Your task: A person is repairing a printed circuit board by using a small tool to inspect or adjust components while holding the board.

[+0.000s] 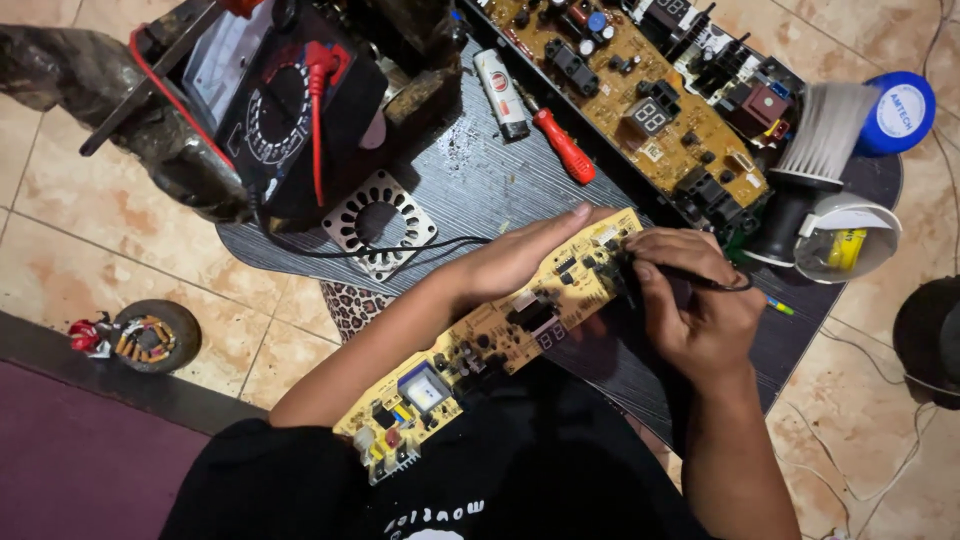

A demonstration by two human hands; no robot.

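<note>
A long yellow circuit board (500,335) lies slantwise between the person's lap and the edge of the dark desk (480,180), its far end raised toward the desk and its near end, with the white transformer block, resting against the black shirt; held this way its component side faces up at the head camera, so the parts at the upper end are easy to see and reach. The left hand (525,255) comes in from the left with the forearm laid along the board's upper edge, palm down, fingers pressed together and curled over the far rim, steadying the board against the desk rather than lifting it. The right hand (690,305) comes up from the lower right, wrist bent inward, fingers bunched in a pen-like pinch around a thin black probe (690,278) whose tip meets the board near its upper end; a black lead trails from it to the right. The grip looks suited to fine, steady contact. Behind the hands, a black multimeter (290,110) with a red lead sits propped at the desk's far left, its dial tilted toward the person. A second, larger circuit board (640,90) lies farther back, with a red-handled screwdriver (562,145) just beside it and a white brush (820,140) at its right end.
</note>
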